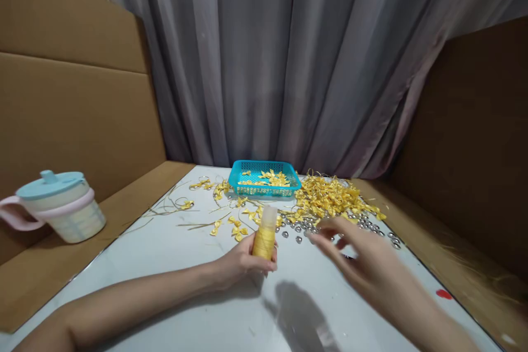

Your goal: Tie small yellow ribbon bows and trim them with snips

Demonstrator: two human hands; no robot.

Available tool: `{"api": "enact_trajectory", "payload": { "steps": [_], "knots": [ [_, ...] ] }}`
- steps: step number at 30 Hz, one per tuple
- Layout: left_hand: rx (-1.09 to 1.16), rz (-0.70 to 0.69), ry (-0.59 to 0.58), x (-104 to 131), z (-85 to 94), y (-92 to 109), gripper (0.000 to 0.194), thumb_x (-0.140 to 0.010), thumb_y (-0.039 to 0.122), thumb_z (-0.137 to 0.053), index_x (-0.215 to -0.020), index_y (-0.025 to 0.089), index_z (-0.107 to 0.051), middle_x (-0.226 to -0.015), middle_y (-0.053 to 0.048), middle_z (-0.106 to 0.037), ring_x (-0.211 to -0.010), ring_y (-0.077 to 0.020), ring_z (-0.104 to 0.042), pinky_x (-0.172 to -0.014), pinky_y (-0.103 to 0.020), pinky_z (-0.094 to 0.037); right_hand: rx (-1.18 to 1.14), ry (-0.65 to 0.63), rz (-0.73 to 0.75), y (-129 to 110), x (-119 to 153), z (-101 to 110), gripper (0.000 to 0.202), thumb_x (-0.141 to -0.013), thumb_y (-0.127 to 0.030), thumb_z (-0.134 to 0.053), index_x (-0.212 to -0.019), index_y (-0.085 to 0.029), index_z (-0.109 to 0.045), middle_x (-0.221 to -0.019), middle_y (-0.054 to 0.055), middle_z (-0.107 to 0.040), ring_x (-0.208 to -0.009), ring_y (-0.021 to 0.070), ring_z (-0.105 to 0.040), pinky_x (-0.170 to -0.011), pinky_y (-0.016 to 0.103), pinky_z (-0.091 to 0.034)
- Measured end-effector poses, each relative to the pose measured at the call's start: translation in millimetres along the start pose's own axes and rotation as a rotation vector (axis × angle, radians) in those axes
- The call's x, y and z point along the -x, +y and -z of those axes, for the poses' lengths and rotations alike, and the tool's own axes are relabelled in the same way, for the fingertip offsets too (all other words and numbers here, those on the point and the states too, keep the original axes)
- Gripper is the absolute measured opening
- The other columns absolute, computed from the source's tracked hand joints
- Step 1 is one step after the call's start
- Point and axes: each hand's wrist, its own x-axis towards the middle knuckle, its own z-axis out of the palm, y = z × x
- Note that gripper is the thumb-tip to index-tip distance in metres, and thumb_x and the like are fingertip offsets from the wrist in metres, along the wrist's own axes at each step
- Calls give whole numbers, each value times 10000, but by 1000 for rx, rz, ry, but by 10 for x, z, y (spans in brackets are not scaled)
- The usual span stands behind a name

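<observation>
My left hand [243, 264] is wrapped round a spool of yellow thread [264, 239], held upright with a pale translucent end on top, above the front half of the white table. To its right, my right hand [350, 247] is slightly blurred, with thumb and forefinger drawn together in a pinch. Whether anything thin sits between those fingertips is too small to make out. Behind the right hand lie small shiny silver metal pieces [298, 239]. Several yellow ribbon bows [237, 231] with gold ties are scattered beyond the spool.
A blue plastic basket [264, 192] with yellow bows stands at the back. Right of it is a heaped pile of bows [330, 195]. At the left, a lidded cup [74, 214] stands on cardboard. Cardboard walls [74, 104] flank the table; a grey curtain [256, 66] hangs behind.
</observation>
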Motion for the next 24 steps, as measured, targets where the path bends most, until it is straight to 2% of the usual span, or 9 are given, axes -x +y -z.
{"api": "enact_trajectory", "payload": {
  "steps": [2,4,7,10,14,18,21,24],
  "knots": [
    [-65,-25,23,-42,25,-48,457,-566,133,-705,-956,145,-466,-816,-12,-525,-714,-117,-491,-616,-234,-370,-18,-139,-40,2,-47,-209,250,-824,-420,-572,-742,-184,-570,-687,31,-595,-587,145,-547,-508,262,-431],
    [-109,-48,18,-73,51,-114,498,-572,105,-673,-1007,162,-438,-856,-7,-506,-769,-130,-485,-638,-235,-369,-74,-233,-91,49,-58,-461,257,-804,-437,-579,-751,-189,-542,-707,43,-599,-625,169,-559,-504,266,-412],
    [-135,-99,-55,-102,81,-233,562,-601,87,-623,-1100,194,-388,-971,-18,-494,-912,-168,-487,-760,-276,-389,-153,-222,-151,150,-3,-793,281,-780,-443,-594,-857,-185,-514,-835,65,-612,-709,194,-567,-556,287,-430],
    [-196,-158,-116,-112,94,-322,619,-640,86,-628,-1173,217,-342,-1131,-47,-468,-1109,-215,-426,-937,-348,-325,-243,-136,-232,213,70,-968,241,-812,-400,-548,-890,-184,-474,-860,65,-598,-732,195,-568,-580,298,-441],
    [-163,-141,-95,-126,89,-344,528,-727,174,-625,-1175,220,-350,-1165,-74,-473,-1130,-227,-432,-948,-371,-323,-345,-6,-266,217,100,-985,216,-792,-349,-559,-886,-194,-441,-862,57,-565,-801,206,-571,-583,293,-455],
    [-117,-111,-47,-138,68,-328,486,-757,275,-642,-1157,197,-376,-1102,-100,-534,-1038,-225,-515,-907,-378,-366,-395,138,-245,223,75,-921,323,-744,-350,-600,-960,-199,-414,-928,72,-530,-874,221,-555,-583,296,-472],
    [-182,-95,-34,-131,56,-318,525,-742,301,-672,-1164,190,-381,-1140,-122,-540,-1027,-225,-532,-880,-368,-392,-412,166,-250,256,58,-892,307,-758,-346,-590,-979,-201,-433,-932,67,-537,-879,213,-551,-619,300,-472],
    [-248,-80,-18,-128,48,-317,532,-730,313,-682,-1151,183,-383,-1164,-136,-530,-1004,-221,-546,-850,-357,-411,-439,159,-278,291,50,-882,216,-775,-346,-571,-901,-198,-477,-872,49,-556,-834,201,-553,-649,301,-463]
  ]
}}
